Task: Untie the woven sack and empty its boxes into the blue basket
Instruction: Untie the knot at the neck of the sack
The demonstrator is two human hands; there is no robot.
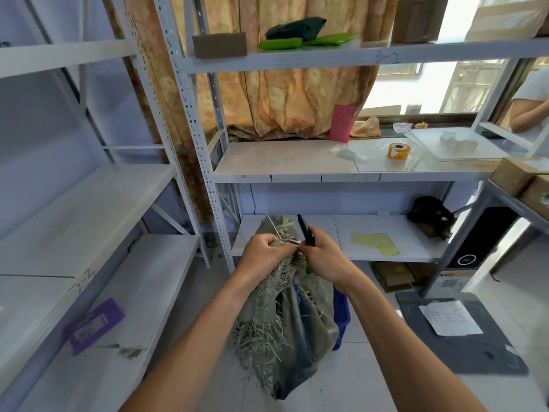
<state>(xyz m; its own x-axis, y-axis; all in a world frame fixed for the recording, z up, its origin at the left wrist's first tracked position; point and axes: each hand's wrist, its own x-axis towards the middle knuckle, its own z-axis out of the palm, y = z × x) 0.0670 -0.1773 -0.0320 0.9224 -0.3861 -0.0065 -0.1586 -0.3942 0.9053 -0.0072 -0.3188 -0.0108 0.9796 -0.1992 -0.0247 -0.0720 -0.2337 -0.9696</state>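
A grey-green woven sack (285, 322) with frayed edges stands on the floor in front of me, its neck bunched at the top. My left hand (261, 254) grips the bunched neck. My right hand (322, 257) holds a black pen-like tool (306, 230) and pinches at the pale string tie (289, 241) on the neck. The blue basket (341, 316) shows only as a strip behind the sack on its right side. The boxes inside the sack are hidden.
White metal shelving (297, 173) stands ahead and to the left. A tape roll (398, 150) and pink card (341, 122) lie on the middle shelf. A grey mat with paper (454, 322) lies on the floor right. A person's arm (528, 111) shows at far right.
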